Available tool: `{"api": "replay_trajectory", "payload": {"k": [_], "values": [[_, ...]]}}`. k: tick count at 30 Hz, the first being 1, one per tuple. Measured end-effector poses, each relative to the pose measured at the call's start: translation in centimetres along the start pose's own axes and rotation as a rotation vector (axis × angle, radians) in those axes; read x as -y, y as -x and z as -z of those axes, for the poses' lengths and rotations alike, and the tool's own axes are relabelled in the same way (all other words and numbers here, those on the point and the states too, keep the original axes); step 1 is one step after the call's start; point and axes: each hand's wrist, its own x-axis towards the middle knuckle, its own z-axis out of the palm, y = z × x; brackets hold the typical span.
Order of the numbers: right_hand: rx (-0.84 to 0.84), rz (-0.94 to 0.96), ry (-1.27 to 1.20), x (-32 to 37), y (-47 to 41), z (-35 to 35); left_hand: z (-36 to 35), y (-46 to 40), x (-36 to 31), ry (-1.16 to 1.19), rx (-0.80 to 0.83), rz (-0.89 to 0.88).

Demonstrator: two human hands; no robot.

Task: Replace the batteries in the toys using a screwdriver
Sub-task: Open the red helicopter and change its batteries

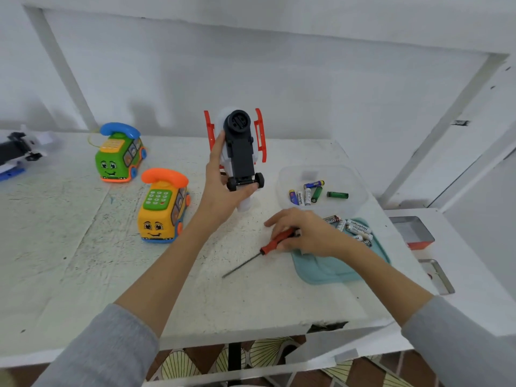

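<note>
My left hand (pixel 223 188) grips a white toy vehicle (pixel 240 146) with a black underside and red side rails, held up above the table with its underside toward me. My right hand (pixel 304 233) lies on the table with its fingers curled round the red handle of a screwdriver (pixel 275 243); the dark shaft points down-left along the table. Loose batteries (pixel 354 229) lie on a teal cloth (pixel 329 270) just right of that hand. More batteries (pixel 312 192) sit inside a clear plastic tub (pixel 354 185).
A yellow phone-bus toy (pixel 162 208) with an orange handset and a green phone-bus toy (pixel 120 155) with a blue handset stand on the white table (pixel 111 275) at left. Another toy (pixel 16 155) lies at the far left edge. A metal box (pixel 413 231) sits on the right ledge.
</note>
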Motion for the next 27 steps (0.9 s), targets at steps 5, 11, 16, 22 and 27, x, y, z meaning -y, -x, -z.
{"api": "replay_trajectory", "payload": {"k": [5, 11, 16, 22, 27], "values": [[-0.224, -0.026, -0.542, 1.5, 1.3, 4.0, 0.3, 0.1, 0.8, -0.002, -0.011, 0.008], [-0.494, 0.018, -0.528, 2.6, 1.0, 5.6, 0.3, 0.0, 1.1, 0.005, -0.027, 0.021], [-0.508, -0.007, -0.457, 2.8, 0.8, 5.4, 0.2, 0.0, 1.2, 0.008, -0.036, 0.029], [-0.488, -0.04, -0.394, 3.2, 0.5, 5.5, 0.2, -0.3, 1.4, -0.025, -0.045, 0.008], [-0.516, -0.038, -0.281, 4.0, 0.4, 5.7, 0.3, -0.2, 1.6, -0.044, -0.063, -0.015]]}}
